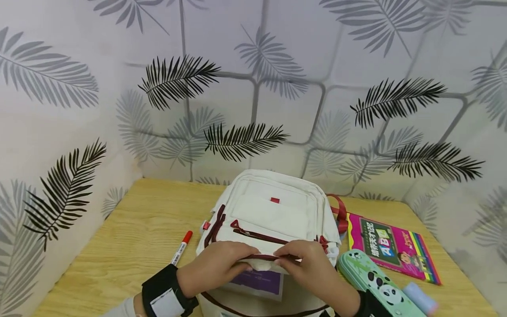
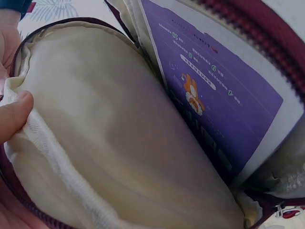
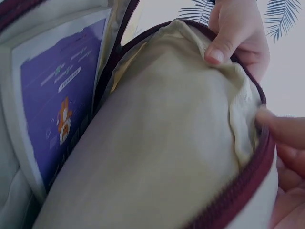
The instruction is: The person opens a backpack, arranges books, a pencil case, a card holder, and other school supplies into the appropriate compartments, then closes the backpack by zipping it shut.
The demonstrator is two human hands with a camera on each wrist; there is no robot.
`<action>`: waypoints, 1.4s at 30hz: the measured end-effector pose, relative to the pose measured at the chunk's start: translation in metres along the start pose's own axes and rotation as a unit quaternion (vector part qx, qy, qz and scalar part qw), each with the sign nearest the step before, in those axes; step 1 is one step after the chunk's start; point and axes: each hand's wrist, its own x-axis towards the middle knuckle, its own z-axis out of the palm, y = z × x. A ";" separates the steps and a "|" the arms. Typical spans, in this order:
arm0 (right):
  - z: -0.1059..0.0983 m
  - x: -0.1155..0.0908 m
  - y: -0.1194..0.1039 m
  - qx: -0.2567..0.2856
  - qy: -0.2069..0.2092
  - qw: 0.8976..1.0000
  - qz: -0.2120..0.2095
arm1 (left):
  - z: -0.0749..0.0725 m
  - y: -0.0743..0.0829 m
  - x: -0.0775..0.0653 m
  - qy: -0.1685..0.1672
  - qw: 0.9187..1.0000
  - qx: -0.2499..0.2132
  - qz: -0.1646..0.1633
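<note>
Room on the bench (image 1: 119,237) left of the white backpack (image 1: 273,202), just a red-capped marker (image 1: 181,250) there! Right side, panda pencil case (image 1: 376,281) and ABC book (image 1: 392,246) block; inside, a gap beside the purple-covered book (image 2: 228,95).

A wooden table (image 1: 130,220) with a pale yellowish grain carries a white backpack (image 1: 273,209) trimmed in dark red, which stands near its middle. On the left in the head view, a marker (image 1: 181,249) with a white barrel and a red cap lies just beside the bag; on the right lie a magenta book (image 1: 396,244) with rainbow stripes along one edge, a mint-green panda pencil case (image 1: 376,279) and, next to the case, a small light-blue object (image 1: 420,298) with a pinkish end.
</note>
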 end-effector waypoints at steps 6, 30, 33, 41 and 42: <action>-0.008 0.002 0.008 0.041 -0.092 0.995 -0.023 | 0.001 -0.003 -0.008 -0.003 1.000 0.003 0.006; -0.091 -0.010 0.136 -0.133 -0.154 0.947 0.248 | -0.001 -0.008 -0.004 -0.001 1.000 0.016 0.026; -0.107 -0.019 0.157 -0.161 -0.161 0.935 0.271 | -0.001 -0.008 -0.003 -0.004 1.000 0.006 0.025; -0.136 -0.055 0.207 -0.202 -0.190 0.891 0.359 | 0.001 -0.008 -0.002 -0.008 1.000 -0.005 0.021; -0.138 -0.061 0.212 -0.202 -0.196 0.881 0.379 | 0.001 -0.008 -0.003 -0.009 1.000 -0.006 0.022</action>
